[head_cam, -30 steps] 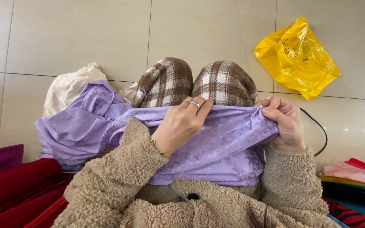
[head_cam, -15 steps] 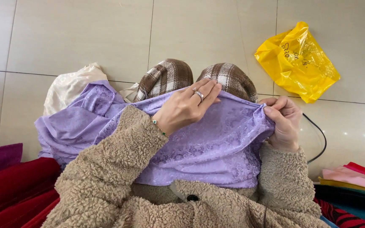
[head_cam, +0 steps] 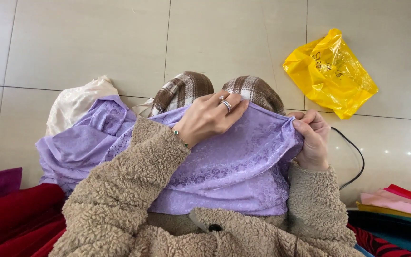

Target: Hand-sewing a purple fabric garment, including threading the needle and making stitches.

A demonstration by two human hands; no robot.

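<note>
A lilac patterned cloth (head_cam: 234, 166) lies spread over my lap and my plaid-trousered knees (head_cam: 181, 88). My left hand (head_cam: 210, 116), with a ring on one finger, grips the cloth's upper edge near the middle. My right hand (head_cam: 312, 140) pinches the same edge at its right corner. The cloth is stretched between the two hands. More of it bunches in folds at my left side (head_cam: 86, 138). Both arms wear fuzzy beige sleeves.
A crumpled yellow plastic bag (head_cam: 329, 71) lies on the tiled floor at upper right. A cream cloth (head_cam: 74, 102) sits behind the lilac folds. Red fabric (head_cam: 10, 214) is piled at lower left, coloured folded fabrics (head_cam: 396, 204) at lower right. A black cable (head_cam: 355, 157) curves beside my right hand.
Both hands have lifted the lilac cloth's top edge higher, up over my knees, and pulled it tauter. My left hand has slid a little to the right along the edge.
</note>
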